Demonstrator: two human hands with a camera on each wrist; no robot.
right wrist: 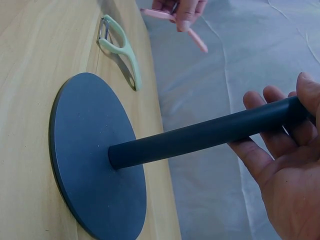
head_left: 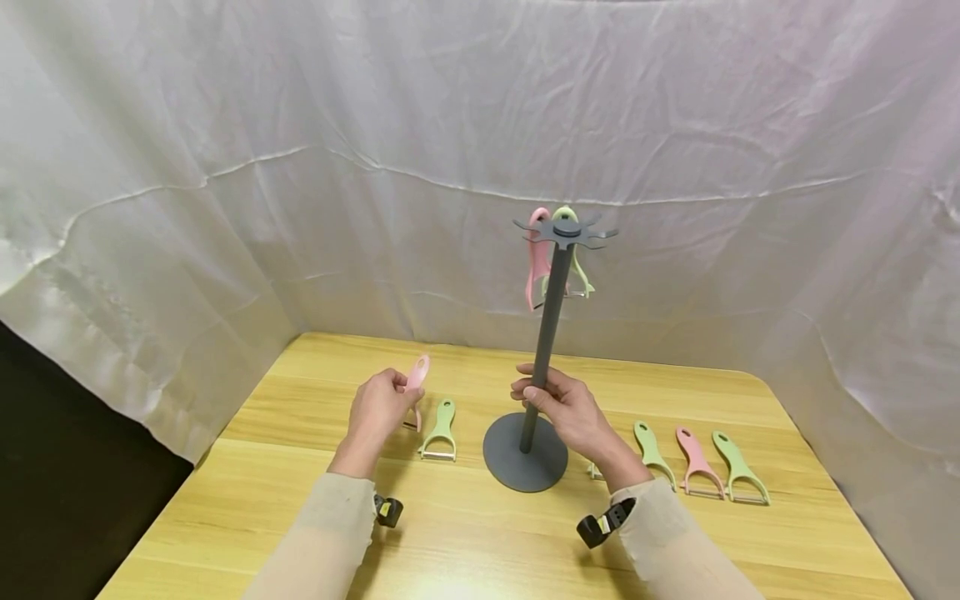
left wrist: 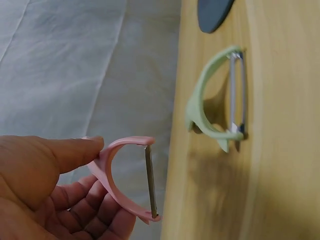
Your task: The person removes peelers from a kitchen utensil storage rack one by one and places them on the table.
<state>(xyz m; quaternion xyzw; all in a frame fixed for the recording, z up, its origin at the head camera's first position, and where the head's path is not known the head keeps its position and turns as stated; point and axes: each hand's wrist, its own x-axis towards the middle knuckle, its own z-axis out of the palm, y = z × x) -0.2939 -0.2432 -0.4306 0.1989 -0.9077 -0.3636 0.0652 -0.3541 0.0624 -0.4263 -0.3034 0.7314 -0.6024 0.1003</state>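
Note:
My left hand [head_left: 377,407] pinches a pink peeler [left wrist: 114,172] by its handle between thumb and fingers. The peeler's blade end points away from the palm, and it is raised above the table. A dark grey stand [head_left: 551,321] with a round base [right wrist: 95,150] and a hooked top [head_left: 566,229] stands upright at the middle. Around the lower half of its pole, my right hand [head_left: 566,410] curls its thumb and fingers. From the back hooks hang a pink peeler [head_left: 538,254] and a green peeler [head_left: 578,265]. Beside the left hand lies another green peeler [head_left: 443,429].
Right of the stand, a green peeler [head_left: 651,450], a pink peeler [head_left: 697,461] and another green peeler [head_left: 738,467] lie in a row on the wooden table [head_left: 465,542]. One more is partly hidden behind the right wrist. Pale curtains [head_left: 420,250] surround the table.

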